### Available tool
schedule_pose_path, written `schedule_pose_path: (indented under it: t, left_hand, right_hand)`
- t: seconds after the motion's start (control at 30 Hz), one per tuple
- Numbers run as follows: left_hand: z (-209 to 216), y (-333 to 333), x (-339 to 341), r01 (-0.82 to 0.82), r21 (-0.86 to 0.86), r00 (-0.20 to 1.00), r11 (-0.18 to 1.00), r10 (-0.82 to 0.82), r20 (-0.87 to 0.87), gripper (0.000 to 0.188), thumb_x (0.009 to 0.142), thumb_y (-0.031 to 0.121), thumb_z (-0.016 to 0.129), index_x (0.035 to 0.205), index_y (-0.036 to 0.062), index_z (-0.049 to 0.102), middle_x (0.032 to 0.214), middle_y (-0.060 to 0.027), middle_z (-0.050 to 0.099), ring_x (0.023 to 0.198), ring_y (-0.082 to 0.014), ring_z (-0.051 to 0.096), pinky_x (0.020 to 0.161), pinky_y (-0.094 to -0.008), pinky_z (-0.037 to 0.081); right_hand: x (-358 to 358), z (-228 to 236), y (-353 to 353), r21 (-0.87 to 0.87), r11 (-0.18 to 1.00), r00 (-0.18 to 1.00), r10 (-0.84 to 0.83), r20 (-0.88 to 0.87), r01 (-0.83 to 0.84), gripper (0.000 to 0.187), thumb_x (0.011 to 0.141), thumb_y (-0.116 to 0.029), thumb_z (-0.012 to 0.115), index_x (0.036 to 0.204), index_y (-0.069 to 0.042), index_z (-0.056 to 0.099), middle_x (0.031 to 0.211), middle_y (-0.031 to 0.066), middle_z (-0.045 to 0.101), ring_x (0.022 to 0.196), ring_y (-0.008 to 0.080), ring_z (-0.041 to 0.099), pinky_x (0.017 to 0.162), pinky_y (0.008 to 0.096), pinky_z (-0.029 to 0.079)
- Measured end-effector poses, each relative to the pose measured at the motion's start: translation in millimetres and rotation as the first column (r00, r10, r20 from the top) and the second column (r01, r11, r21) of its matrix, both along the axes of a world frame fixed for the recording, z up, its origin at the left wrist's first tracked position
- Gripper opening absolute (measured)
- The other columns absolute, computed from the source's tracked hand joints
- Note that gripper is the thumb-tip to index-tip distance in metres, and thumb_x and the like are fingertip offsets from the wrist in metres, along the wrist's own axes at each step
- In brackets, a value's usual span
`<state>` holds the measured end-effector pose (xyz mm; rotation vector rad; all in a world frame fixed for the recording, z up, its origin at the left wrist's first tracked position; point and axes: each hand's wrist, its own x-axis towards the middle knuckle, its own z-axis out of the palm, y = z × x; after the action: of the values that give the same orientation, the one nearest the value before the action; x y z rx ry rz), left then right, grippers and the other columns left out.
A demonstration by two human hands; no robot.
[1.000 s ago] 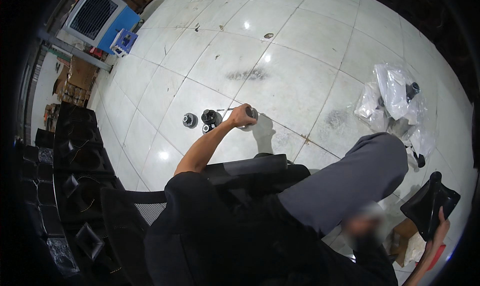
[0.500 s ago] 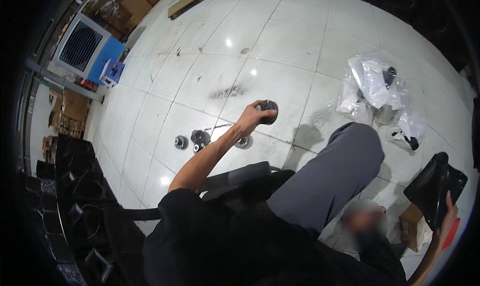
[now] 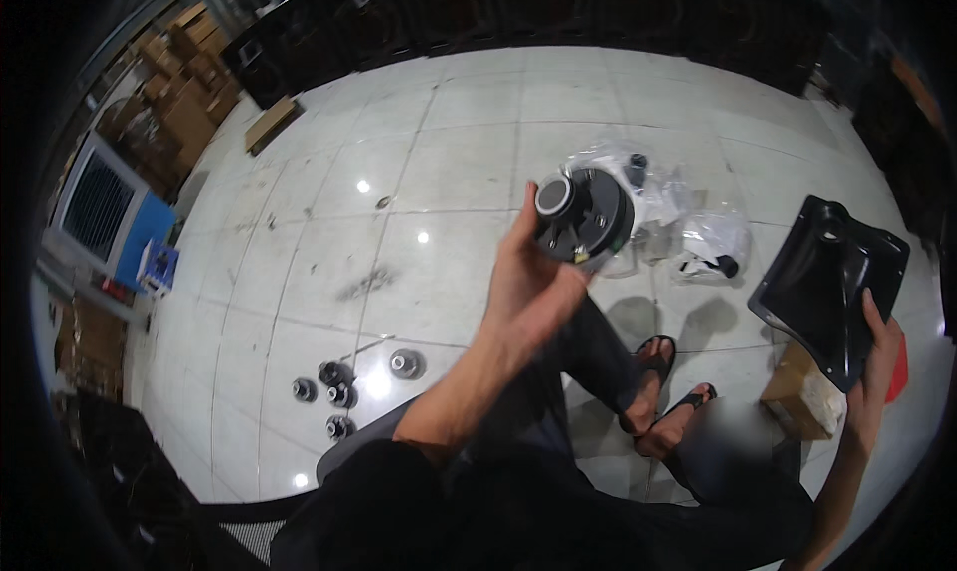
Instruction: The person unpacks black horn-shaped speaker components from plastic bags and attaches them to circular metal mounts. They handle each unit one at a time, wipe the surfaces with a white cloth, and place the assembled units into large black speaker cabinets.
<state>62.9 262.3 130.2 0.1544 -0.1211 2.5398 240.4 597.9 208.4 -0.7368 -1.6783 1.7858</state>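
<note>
A round black part [image 3: 588, 217] with a pale ring on its raised hub is being held above the floor, at two o'clock from the middle of the view. The left hand [image 3: 520, 290] is curling part-open around its near rim, gripping it. At three o'clock the right hand [image 3: 873, 352] is grasping the lower right edge of a black horn-shaped shell [image 3: 822, 292], its thumb pressing on the near face; the fingers behind are staying hidden. Just beyond the round part, clear plastic bags [image 3: 713, 234] with black pieces in them are lying crumpled on the floor. At four o'clock two sandalled feet [image 3: 653, 372] are resting, and farther out an open cardboard box [image 3: 799, 391] is sitting, with a red object [image 3: 897, 370] showing beside the right hand. Toward eight o'clock five small round parts [image 3: 339, 395] are standing in a loose group, one slightly apart. The surface beneath everything is a white tiled floor [image 3: 464, 172], glossy and reflecting bright spots of light, with a dark smear [image 3: 367, 282] marking it at nine o'clock. Farther out at nine, a white-and-blue air cooler [image 3: 110, 212] is standing beside a small blue-and-white stool [image 3: 158, 265]. At ten o'clock a flat tan board [image 3: 271, 124] is lying before stacked cardboard boxes [image 3: 187, 117]. Across twelve o'clock, a row of dark cabinets [image 3: 558, 12] is lining the floor's far edge.
</note>
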Motion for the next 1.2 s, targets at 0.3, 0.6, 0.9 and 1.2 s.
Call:
schedule_pose_path:
  t: [0.3, 0.6, 0.9, 1.2]
  left_hand:
    - [-76, 98, 57, 0.486, -0.172, 0.865, 0.857, -0.445, 0.232, 0.048, 0.093, 0.041, 0.046, 0.112, -0.0017, 0.058, 0.118, -0.0233, 0.057, 0.104, -0.0364, 0.059, 0.089, -0.0494, 0.050]
    - [-101, 120, 83, 0.602, -0.354, 0.786, 0.716, -0.451, 0.423, 0.035, 0.096, 0.035, 0.048, 0.108, 0.0035, 0.059, 0.104, -0.0100, 0.065, 0.095, -0.0237, 0.063, 0.079, -0.0478, 0.055]
    - [-95, 112, 85, 0.702, -0.197, 0.700, 0.685, -0.611, 0.369, 0.049, 0.095, 0.043, 0.048, 0.108, -0.0033, 0.057, 0.105, -0.0226, 0.062, 0.093, -0.0338, 0.064, 0.074, -0.0411, 0.054]
    - [-100, 109, 86, 0.718, -0.133, 0.675, 0.683, -0.636, 0.373, 0.045, 0.095, 0.041, 0.048, 0.108, -0.0008, 0.057, 0.098, -0.0196, 0.063, 0.088, -0.0299, 0.064, 0.072, -0.0403, 0.055]
  right_hand:
    - [33, 6, -21, 0.801, 0.575, 0.959, -0.092, 0.269, -0.169, 0.019, 0.087, -0.012, 0.067, 0.096, 0.004, 0.068, 0.083, 0.0108, 0.069, 0.072, 0.0195, 0.065, 0.073, 0.0286, 0.050]
    - [32, -34, -44, 0.961, -0.081, 0.941, 0.201, 0.274, -0.263, 0.038, 0.057, 0.006, 0.066, 0.095, 0.003, 0.064, 0.092, 0.0155, 0.069, 0.096, 0.0327, 0.069, 0.085, 0.0394, 0.055]
    - [22, -38, -35, 0.921, -0.196, 0.881, 0.282, 0.381, -0.336, 0.026, 0.068, -0.002, 0.066, 0.093, 0.000, 0.065, 0.098, 0.0162, 0.070, 0.104, 0.0328, 0.066, 0.089, 0.0428, 0.055]
    - [22, -31, -45, 0.890, -0.233, 0.868, 0.227, 0.442, -0.392, 0.028, 0.067, -0.003, 0.068, 0.095, -0.001, 0.066, 0.098, 0.0153, 0.069, 0.099, 0.0314, 0.068, 0.088, 0.0405, 0.055]
